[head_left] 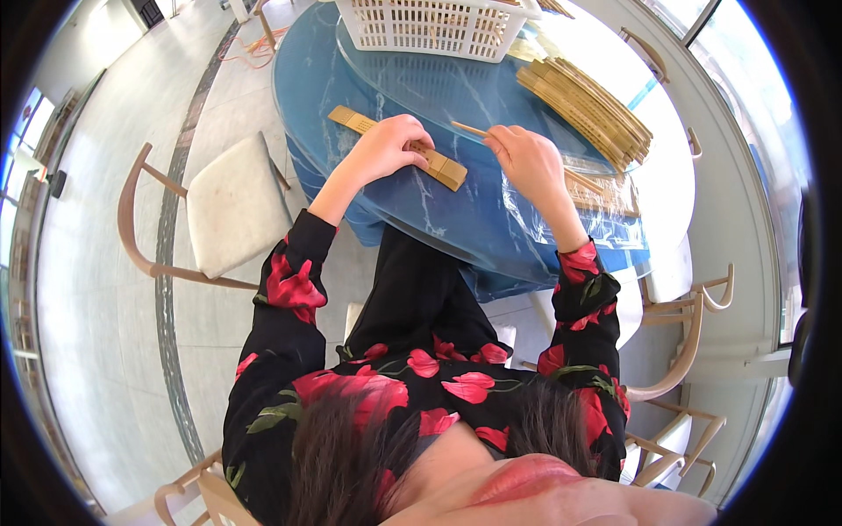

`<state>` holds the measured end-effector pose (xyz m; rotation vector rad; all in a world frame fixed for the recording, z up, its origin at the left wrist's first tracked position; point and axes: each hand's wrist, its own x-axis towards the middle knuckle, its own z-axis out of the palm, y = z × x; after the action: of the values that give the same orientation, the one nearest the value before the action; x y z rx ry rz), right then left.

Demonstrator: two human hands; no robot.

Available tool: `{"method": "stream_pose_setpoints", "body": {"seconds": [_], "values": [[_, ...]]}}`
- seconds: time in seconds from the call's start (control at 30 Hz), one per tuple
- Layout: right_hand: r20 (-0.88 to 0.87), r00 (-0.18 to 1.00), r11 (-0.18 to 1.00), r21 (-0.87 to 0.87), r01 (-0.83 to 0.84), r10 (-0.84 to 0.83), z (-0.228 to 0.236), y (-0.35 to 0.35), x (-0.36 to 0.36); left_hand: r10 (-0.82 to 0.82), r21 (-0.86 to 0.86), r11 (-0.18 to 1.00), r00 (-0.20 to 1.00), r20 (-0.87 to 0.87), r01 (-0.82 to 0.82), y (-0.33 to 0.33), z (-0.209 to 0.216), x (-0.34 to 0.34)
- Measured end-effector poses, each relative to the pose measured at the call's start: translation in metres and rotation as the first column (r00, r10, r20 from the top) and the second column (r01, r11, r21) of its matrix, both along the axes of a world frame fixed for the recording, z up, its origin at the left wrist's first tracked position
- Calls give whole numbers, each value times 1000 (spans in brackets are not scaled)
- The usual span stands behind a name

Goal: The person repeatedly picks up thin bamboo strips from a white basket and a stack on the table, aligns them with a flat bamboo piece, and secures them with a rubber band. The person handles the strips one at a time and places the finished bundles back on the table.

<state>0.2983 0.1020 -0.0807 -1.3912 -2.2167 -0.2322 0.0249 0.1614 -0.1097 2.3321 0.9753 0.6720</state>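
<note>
Your left hand (386, 147) is pressed flat over the middle of a long brown paper sleeve (396, 146) lying slantwise on the desk (351, 79), near its front-left edge. The fingers curl over the sleeve, pinning it down rather than gripping it. Your right hand (526, 162) sits just beside it, fingers pinched shut on a thin bamboo chopstick (471, 130) whose tip points toward the left hand and the sleeve.

From the look of it, you're at the point where the stick is lined up near the sleeve but not in it yet, so this one isn't finished.

Further out, toward the right edge of the desk, there's a big stack of the same brown sleeves (588, 110), fanned out a bit. I can't tell whether those are filled or empty, so hard to say how much of the pile is behind you. Crinkly clear plastic wrap (583, 206) lies below the stack by the right edge, with a few loose sticks on it. At the far edge sits a white plastic basket (438, 28).
</note>
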Motion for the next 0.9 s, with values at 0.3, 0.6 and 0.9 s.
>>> {"method": "stream_pose_setpoints", "body": {"seconds": [0.3, 0.6, 0.9], "values": [[-62, 998, 1000, -6, -3, 3, 1, 9, 2, 55, 360, 930, 996, 76, -78, -16, -14, 0], [33, 999, 999, -19, -41, 42, 0, 29, -6, 68, 399, 913, 996, 65, -89, -11, -21, -2], [-70, 997, 999, 23, 29, -28, -1, 17, 3, 81, 509, 848, 985, 152, -148, -13, -16, -1]]}}
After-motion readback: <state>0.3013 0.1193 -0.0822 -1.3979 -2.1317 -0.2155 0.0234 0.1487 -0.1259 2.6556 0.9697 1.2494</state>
